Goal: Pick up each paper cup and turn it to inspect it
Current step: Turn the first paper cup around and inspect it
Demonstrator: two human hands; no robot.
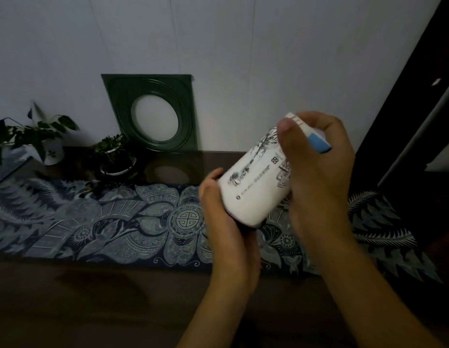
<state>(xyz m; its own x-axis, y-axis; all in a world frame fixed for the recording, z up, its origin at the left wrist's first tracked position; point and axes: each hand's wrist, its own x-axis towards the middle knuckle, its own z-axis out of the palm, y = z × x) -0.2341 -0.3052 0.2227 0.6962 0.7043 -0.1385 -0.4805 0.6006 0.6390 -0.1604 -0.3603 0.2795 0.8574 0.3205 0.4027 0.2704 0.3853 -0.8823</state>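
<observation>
Cup (253, 187) tilted; our left hand (223, 222) cups its base, right hand (316, 177) grips rim end. Rotate slowly, light pressure.

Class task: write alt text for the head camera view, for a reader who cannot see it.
Two bare hands hold a white paper cup with black ink artwork tilted above a blue patterned cloth: the left hand cups its lower end, the right hand grips its upper end. Behind stand two potted plants and a green frame against the wall.

paper cup (253, 187) white, black print | cloth (118, 222) blue floral | frame (153, 111) green
</observation>
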